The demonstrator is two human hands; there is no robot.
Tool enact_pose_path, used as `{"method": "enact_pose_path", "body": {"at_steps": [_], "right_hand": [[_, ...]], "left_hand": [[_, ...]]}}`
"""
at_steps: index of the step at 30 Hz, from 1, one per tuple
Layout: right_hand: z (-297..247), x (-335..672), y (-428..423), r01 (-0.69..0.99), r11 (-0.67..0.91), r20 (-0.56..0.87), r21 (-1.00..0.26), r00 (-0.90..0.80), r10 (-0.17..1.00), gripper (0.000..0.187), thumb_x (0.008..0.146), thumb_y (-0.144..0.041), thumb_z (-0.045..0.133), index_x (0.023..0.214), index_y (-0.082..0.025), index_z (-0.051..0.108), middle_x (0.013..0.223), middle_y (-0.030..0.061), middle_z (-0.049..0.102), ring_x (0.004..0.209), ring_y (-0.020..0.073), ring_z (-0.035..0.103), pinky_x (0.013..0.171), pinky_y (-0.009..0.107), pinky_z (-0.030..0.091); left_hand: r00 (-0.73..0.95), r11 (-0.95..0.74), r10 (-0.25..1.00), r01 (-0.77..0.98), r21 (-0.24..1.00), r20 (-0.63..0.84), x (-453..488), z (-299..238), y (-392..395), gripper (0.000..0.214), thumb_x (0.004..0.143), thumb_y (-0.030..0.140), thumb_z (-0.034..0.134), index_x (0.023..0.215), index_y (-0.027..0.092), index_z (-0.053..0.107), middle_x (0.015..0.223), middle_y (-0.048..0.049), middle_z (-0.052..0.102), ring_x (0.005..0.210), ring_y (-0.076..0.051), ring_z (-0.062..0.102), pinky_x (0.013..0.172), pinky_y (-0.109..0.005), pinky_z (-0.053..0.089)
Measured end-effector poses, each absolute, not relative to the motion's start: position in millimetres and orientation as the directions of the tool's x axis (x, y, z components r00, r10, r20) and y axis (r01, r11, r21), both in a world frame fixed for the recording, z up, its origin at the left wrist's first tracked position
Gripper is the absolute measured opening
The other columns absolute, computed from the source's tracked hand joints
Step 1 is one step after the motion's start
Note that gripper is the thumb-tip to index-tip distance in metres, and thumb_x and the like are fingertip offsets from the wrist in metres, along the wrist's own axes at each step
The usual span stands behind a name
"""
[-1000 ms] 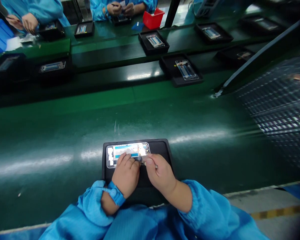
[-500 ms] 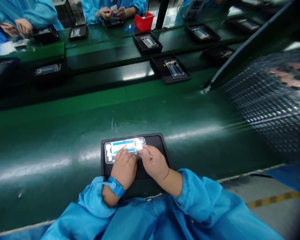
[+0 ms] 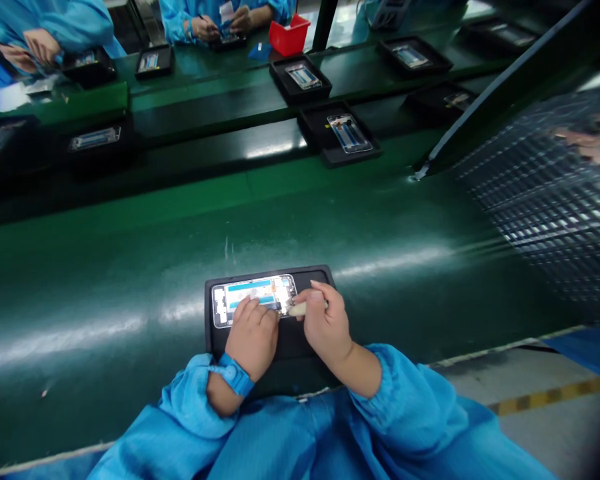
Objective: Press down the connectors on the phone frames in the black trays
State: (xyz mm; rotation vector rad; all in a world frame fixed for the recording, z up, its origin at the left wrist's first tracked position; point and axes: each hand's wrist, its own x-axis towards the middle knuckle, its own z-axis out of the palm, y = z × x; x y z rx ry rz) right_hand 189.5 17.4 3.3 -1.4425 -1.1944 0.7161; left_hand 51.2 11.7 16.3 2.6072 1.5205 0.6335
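Observation:
An opened phone body (image 3: 220, 313) with blue strips and a white surface lies in a black tray (image 3: 325, 275) in front of me. My left hand (image 3: 254, 337), a blue strap at its wrist, rests on the phone's near edge with fingers extended across it. Between the thumb and fingers of my right hand (image 3: 330, 327) is a pale, tapered stick-like tool (image 3: 298, 309). Its tip is at the phone's lower right corner, close to my left fingertips. Whatever small part lies under the tip is too small to make out.
Across the green bench (image 3: 130, 267), more black trays with phone bodies (image 3: 350, 133) stand on the line. Two co-workers in blue sleeves (image 3: 75, 30) work opposite. A red bin (image 3: 289, 37) stands there. On the right are a slanted bar (image 3: 500, 87) and a mesh-like grey surface (image 3: 545, 193).
My right hand has shifted right and turned, so the pale tool now shows. My left hand stays on the phone. Trays at the far right sit slightly farther right.

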Motion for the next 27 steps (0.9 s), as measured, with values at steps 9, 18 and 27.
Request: {"method": "enact_pose_path", "body": {"at_steps": [9,18,27], "right_hand": [[9,189,15,0.417,0.207,0.288,-0.885,0.141,0.947,0.016,0.084,-0.027,0.041,0.097,-0.021,0.049,0.075,0.0029,0.066,0.063,0.0162,0.062,0.057,0.031,0.051],[13,191,18,0.498,0.279,0.384,-0.821,0.121,0.915,0.014,0.083,-0.022,0.041,0.094,-0.021,0.050,0.073,0.0031,0.065,0.066,0.0167,0.063,0.060,0.031,0.052],[22,190,21,0.607,0.318,0.443,-0.728,0.062,0.895,0.014,0.083,-0.021,0.039,0.087,-0.019,0.052,0.069,0.0045,0.064,0.064,0.0157,0.062,0.060,0.028,0.052]], "left_hand": [[0.438,-0.513,0.850,0.817,0.265,0.294,51,18,12,0.013,0.079,0.013,0.047,0.078,0.016,0.060,0.076,-0.0047,0.061,0.090,-0.022,0.054,0.092,-0.043,0.040],[0.429,-0.511,0.849,0.816,0.271,0.309,52,18,12,0.012,0.079,0.013,0.048,0.078,0.015,0.059,0.075,-0.0046,0.061,0.090,-0.022,0.054,0.092,-0.043,0.040],[0.426,-0.498,0.860,0.820,0.281,0.281,52,19,11,0.013,0.079,0.013,0.047,0.078,0.016,0.060,0.076,-0.0043,0.061,0.089,-0.022,0.055,0.092,-0.044,0.040]]}}
